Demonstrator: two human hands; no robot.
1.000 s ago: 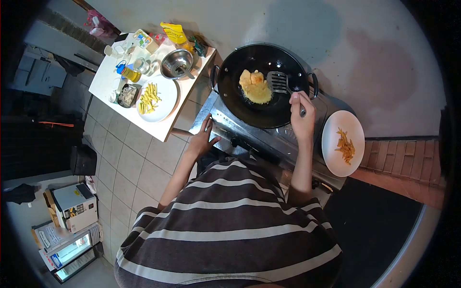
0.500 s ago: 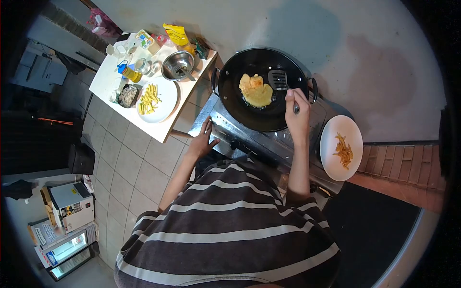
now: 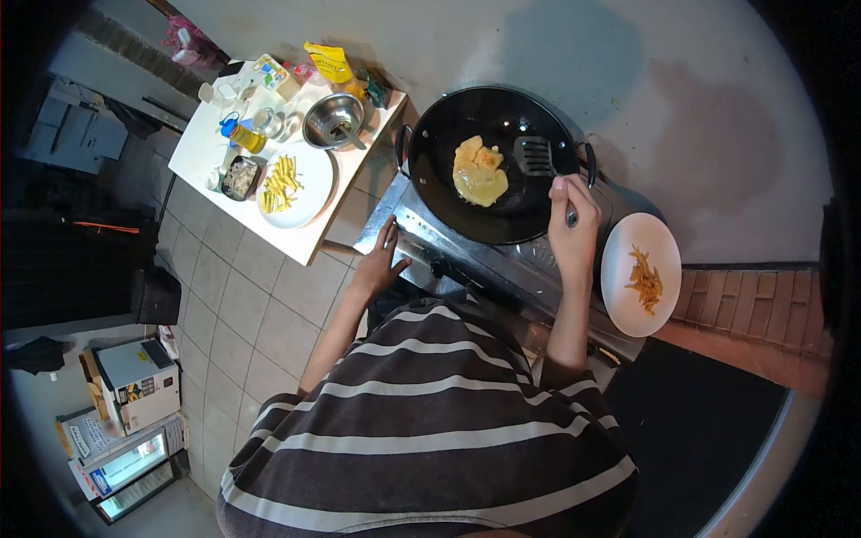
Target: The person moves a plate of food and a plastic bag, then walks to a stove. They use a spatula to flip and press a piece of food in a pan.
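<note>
My right hand (image 3: pixel 575 224) is closed round the handle of a slotted spatula (image 3: pixel 535 156). The spatula's dark blade is inside a black two-handled pan (image 3: pixel 439 202), to the right of the food. A yellow, partly browned piece of frying food (image 3: pixel 481 175), lumpy along its far edge, lies in the pan with a gap between it and the blade. My left hand (image 3: pixel 381 261) rests at the front edge of the metal stove (image 3: pixel 414 215), its fingers stretched out and holding nothing.
A white bowl with browned strips (image 3: pixel 645 282) stands right of the pan. On the white table (image 3: pixel 309 244) at left are a plate of pale cut strips (image 3: pixel 282 184), a steel bowl (image 3: pixel 333 121), a yellow bottle (image 3: pixel 245 137) and a yellow bag (image 3: pixel 334 68).
My right hand and the spatula have moved right, away from the food. The food sits slightly differently in the pan. My left hand stays in place.
</note>
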